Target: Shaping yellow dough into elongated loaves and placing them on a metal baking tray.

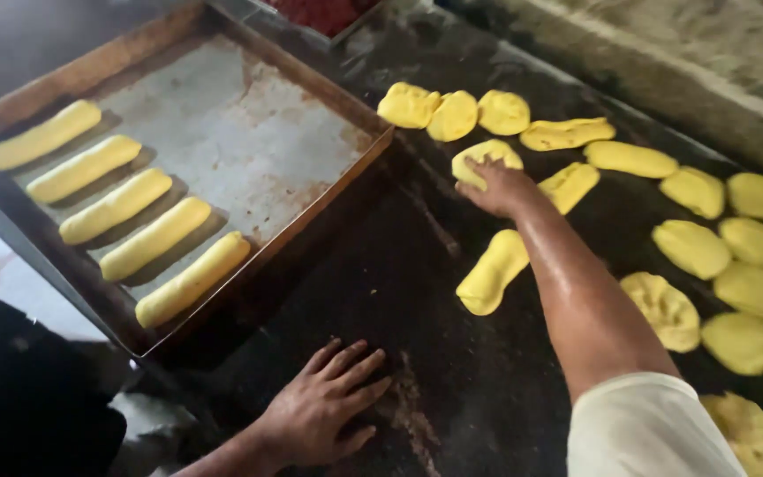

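A: Nearest us, our left hand (324, 411) lies flat on the dark worktop (399, 291), fingers spread, gripping nothing.

B: Confirmed. Our right hand (496, 187) reaches far across the worktop and closes its fingers on one yellow dough piece (486, 159), just near of a row of similar lumps (452, 113).

A: Location of remaining stock?

B: More rough lumps (735, 265) cover the right side. One longer piece (492, 274) lies beside our right forearm. Five shaped logs (117, 205) sit in a row on the metal tray (249, 132), far left.

A: Step in hand, as we judge it: picking up a lump for shaping.

B: Next move, we estimate, calls for a firm hold, then drawing the piece toward the near, open worktop, where the left hand can join.
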